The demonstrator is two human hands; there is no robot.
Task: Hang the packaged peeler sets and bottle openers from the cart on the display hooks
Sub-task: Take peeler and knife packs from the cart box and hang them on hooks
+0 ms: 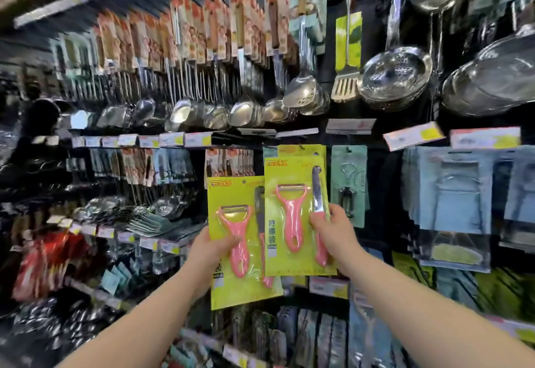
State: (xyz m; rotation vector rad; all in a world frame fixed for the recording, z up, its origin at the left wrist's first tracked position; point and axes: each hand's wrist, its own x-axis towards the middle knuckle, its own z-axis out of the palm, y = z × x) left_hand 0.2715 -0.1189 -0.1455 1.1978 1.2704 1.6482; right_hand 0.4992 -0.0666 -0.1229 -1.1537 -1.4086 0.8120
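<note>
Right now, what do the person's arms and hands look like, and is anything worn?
Both arms are bare to the frame edge; no sleeves show. The left hand and the right hand wear no gloves, watch, bracelet or ring that I can see.

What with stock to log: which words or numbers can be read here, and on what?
"特惠装": vertical, on the right peeler set in the right hand.
Red logos atop it and the left peeler set, in the left hand: blurred.
Shelf price tags: blurred.
</note>
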